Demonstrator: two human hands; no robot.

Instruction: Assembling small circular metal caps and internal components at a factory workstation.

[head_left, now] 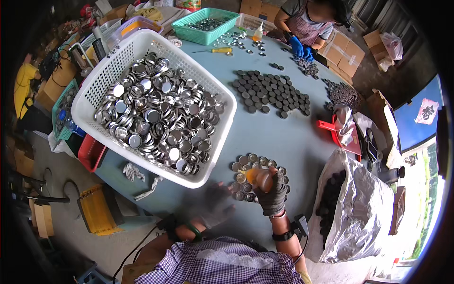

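My right hand (274, 196), in a dark grey fingerless glove, is wrapped round a small squeeze bottle with amber liquid (261, 178). The bottle is tilted and blurred above a cluster of round metal caps (249, 196) lying close together on the blue-grey table (213, 208). My left hand (208, 203), gloved too, is smeared by motion at the left of this cluster, below the near corner of a big white basket (220, 137). Its fingers cannot be made out. Loose shiny metal caps (161, 109) fill much of the basket.
Dark round discs (272, 92) cover the table's middle. A silvery bag of black pieces (352, 213) and a red dustpan (344, 130) are at right. Far back are a green basket (205, 23), a screwdriver (220, 50) and a co-worker's blue-gloved hands (301, 48).
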